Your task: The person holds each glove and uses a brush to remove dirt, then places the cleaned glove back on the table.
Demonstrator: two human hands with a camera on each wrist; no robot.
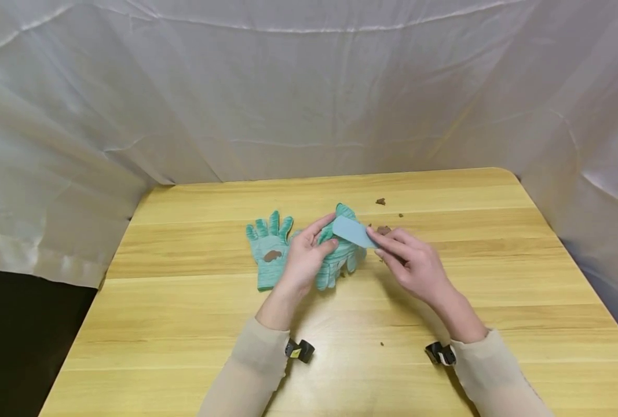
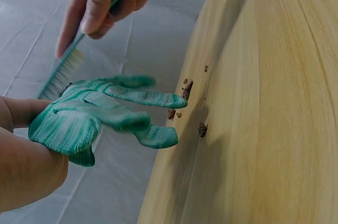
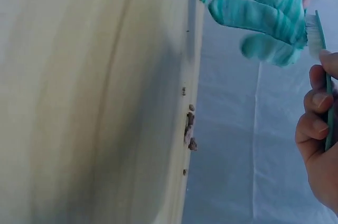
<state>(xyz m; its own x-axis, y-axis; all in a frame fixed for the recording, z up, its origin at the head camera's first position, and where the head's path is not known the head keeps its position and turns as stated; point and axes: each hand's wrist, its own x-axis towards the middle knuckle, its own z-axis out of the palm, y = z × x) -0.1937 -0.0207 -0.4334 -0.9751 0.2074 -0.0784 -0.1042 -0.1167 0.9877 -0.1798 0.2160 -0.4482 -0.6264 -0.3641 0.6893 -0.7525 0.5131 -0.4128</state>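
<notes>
My left hand (image 1: 307,255) grips a green striped knit glove (image 2: 79,121) by its cuff end and holds it up above the table, its fingers dangling. A blue-green brush (image 1: 353,231) with pale bristles (image 3: 312,34) is held by its handle in my right hand (image 1: 418,263). In the right wrist view the bristles meet the glove's surface. A second green glove (image 1: 272,272) lies flat on the table left of my left hand, palm up, with a brown smear (image 1: 273,255) on it.
Brown crumbs (image 1: 384,230) lie on the wooden table (image 1: 183,324) beyond my right hand, with smaller bits (image 1: 380,201) further back. One speck (image 1: 382,344) sits between my forearms. A pale curtain (image 1: 309,104) hangs behind the table and along its sides.
</notes>
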